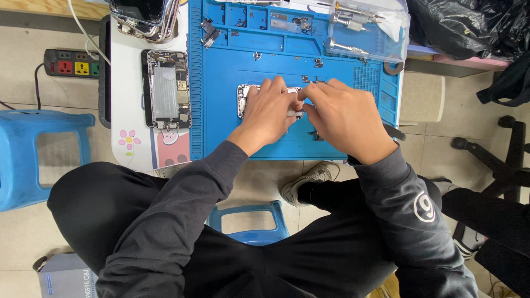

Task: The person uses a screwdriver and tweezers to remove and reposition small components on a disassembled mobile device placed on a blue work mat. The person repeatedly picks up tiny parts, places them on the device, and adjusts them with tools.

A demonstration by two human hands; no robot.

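Note:
An opened phone body (243, 99) lies on the blue repair mat (221, 110), mostly covered by my hands. My left hand (269, 113) rests on top of the phone with fingers curled over it. My right hand (343, 117) meets it from the right, fingertips pinched at a small metal part (298, 113) at the phone's right edge. What the fingertips grip is too small to make out clearly.
A second opened phone (167, 89) lies on the white pad at left, with more phone frames (144, 17) stacked above. Screwdrivers in a clear tray (364, 28) sit top right. A power strip (70, 62), blue stools (33, 154), a black bag (469, 25) surround the table.

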